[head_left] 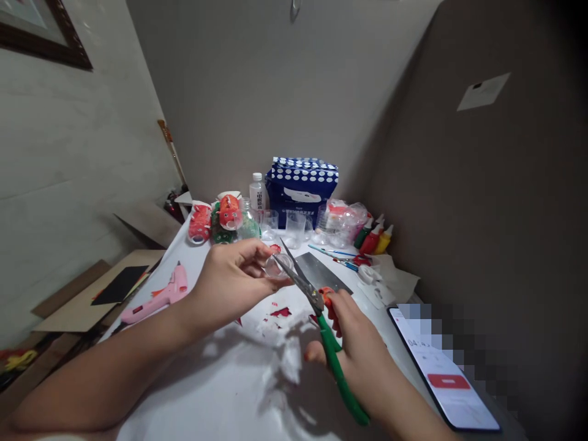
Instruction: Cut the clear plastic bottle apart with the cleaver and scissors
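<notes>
Head view: the left hand [232, 278] is raised over the white table [206, 380], its grip pinching a small clear plastic piece [275, 267] between thumb and fingertips. The right hand [362, 355], lower and nearer, has its grip wrapped round the green handles of the scissors [321, 318]. Their parted blades meet the piece's edge.

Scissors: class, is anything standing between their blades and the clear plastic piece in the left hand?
Nothing visible. The scissors in the right hand have their open blades right at the clear plastic piece, pinched by the left hand.
</notes>
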Demonstrator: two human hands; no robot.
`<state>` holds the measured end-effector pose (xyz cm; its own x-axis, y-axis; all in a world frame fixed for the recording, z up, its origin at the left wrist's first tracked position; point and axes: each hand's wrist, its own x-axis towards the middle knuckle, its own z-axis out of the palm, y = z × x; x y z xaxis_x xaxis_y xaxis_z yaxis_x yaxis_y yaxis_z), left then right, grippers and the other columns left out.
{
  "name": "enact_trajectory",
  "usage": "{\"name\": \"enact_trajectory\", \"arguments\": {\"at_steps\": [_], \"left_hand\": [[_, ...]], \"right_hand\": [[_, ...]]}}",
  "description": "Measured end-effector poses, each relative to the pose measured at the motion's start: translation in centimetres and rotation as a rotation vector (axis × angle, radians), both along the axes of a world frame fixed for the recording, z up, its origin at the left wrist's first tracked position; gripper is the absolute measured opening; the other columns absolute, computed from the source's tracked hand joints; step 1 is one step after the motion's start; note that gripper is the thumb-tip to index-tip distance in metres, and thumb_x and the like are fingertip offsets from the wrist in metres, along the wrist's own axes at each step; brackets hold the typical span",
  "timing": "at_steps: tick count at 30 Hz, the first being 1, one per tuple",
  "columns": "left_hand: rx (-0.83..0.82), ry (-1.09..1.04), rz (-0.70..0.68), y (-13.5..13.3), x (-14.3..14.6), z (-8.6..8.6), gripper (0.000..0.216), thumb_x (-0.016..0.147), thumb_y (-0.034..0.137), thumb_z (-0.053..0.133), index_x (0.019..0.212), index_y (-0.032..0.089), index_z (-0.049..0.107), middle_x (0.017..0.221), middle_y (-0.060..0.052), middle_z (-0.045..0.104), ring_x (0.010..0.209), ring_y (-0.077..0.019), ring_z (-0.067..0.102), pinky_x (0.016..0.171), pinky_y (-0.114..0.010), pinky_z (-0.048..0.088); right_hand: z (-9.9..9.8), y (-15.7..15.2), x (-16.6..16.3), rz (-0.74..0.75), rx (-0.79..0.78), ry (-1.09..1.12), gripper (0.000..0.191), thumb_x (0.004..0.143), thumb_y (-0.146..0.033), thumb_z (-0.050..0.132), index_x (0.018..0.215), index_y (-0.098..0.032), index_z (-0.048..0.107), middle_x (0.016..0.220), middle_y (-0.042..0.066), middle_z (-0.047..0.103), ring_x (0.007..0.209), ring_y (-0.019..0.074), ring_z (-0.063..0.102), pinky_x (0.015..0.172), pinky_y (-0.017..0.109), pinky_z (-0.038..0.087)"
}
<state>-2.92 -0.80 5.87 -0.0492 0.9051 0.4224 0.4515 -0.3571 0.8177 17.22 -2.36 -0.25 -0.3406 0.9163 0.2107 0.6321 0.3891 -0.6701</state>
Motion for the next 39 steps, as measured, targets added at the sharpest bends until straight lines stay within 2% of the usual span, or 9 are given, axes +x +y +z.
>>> {"name": "enact_trajectory", "arguments": {"at_steps": [7, 10, 16, 24, 31, 34, 37, 39], "left_hand": [[0.146, 0.059, -0.035, -0.1, 0.3, -0.5, 0.018, 0.063, 0.025, 0.077, 0.065, 0.012, 0.064, 0.054, 0.002, 0.061, 0.046, -0.0069, 0.052, 0.042, -0.014, 0.041], [0.188, 0.087, -0.029, -0.2, 0.0, -0.8, 0.019, 0.062, 0.022, 0.077, 0.061, 0.013, 0.061, 0.050, 0.004, 0.056, 0.044, -0.0053, 0.048, 0.039, -0.013, 0.038], [0.174, 0.140, 0.017, -0.2, -0.3, -0.8, 0.020, 0.060, 0.023, 0.078, 0.061, 0.012, 0.061, 0.048, 0.005, 0.052, 0.042, -0.0043, 0.044, 0.037, -0.012, 0.035], [0.099, 0.128, -0.053, -0.1, -0.3, -0.4, 0.023, 0.057, 0.022, 0.079, 0.060, 0.012, 0.059, 0.047, 0.005, 0.052, 0.040, -0.0037, 0.042, 0.034, -0.011, 0.034], [0.179, 0.242, -0.106, -0.2, -1.2, 0.2, 0.029, 0.054, 0.024, 0.082, 0.058, 0.013, 0.055, 0.047, 0.008, 0.044, 0.041, -0.0021, 0.036, 0.036, -0.011, 0.030], [0.226, 0.282, -0.140, -0.3, -1.3, 0.2, 0.027, 0.058, 0.026, 0.081, 0.063, 0.014, 0.057, 0.048, 0.009, 0.045, 0.040, -0.0023, 0.035, 0.036, -0.012, 0.029], [0.394, 0.374, -0.118, -0.6, -1.1, -0.1, 0.022, 0.069, 0.028, 0.074, 0.083, 0.013, 0.064, 0.046, 0.010, 0.044, 0.038, -0.0031, 0.035, 0.039, -0.015, 0.031], [0.519, 0.453, -0.087, -0.9, -1.0, -0.3, 0.025, 0.076, 0.027, 0.070, 0.096, 0.013, 0.065, 0.047, 0.009, 0.047, 0.039, -0.0042, 0.039, 0.042, -0.016, 0.035]], "right_hand": [[-0.5, 0.0, 0.2, -0.056, 0.060, -0.056, 0.049, 0.071, -0.053, 0.070, 0.102, -0.020, 0.051, 0.092, 0.006, 0.055, 0.079, 0.0247, 0.056, 0.067, 0.035, 0.042], [-0.9, 0.2, 0.3, -0.064, 0.070, -0.089, 0.043, 0.075, -0.056, 0.065, 0.096, -0.020, 0.052, 0.087, 0.005, 0.055, 0.074, 0.0241, 0.056, 0.064, 0.035, 0.041], [-1.4, 0.3, 0.5, -0.039, 0.110, -0.083, 0.040, 0.079, -0.058, 0.059, 0.089, -0.020, 0.053, 0.083, 0.005, 0.056, 0.069, 0.0213, 0.055, 0.060, 0.031, 0.039], [-1.2, 0.5, 0.9, 0.000, 0.109, -0.016, 0.031, 0.081, -0.050, 0.061, 0.079, -0.021, 0.052, 0.078, 0.003, 0.055, 0.067, 0.0186, 0.053, 0.059, 0.029, 0.038], [-1.8, 0.6, 1.3, 0.027, 0.200, 0.026, 0.029, 0.081, -0.045, 0.062, 0.074, -0.022, 0.046, 0.075, 0.001, 0.053, 0.063, 0.0156, 0.049, 0.057, 0.027, 0.035], [-1.8, 0.6, 1.1, 0.027, 0.208, 0.043, 0.032, 0.080, -0.045, 0.063, 0.071, -0.022, 0.043, 0.070, 0.000, 0.050, 0.060, 0.0149, 0.046, 0.057, 0.027, 0.034], [-1.6, 0.5, 0.5, 0.010, 0.170, 0.089, 0.037, 0.078, -0.047, 0.064, 0.066, -0.023, 0.039, 0.062, -0.003, 0.044, 0.055, 0.0134, 0.041, 0.054, 0.026, 0.031], [-1.6, 0.4, 0.1, -0.004, 0.142, 0.130, 0.040, 0.077, -0.048, 0.064, 0.063, -0.023, 0.036, 0.059, -0.005, 0.041, 0.052, 0.0124, 0.039, 0.052, 0.025, 0.029]]}}
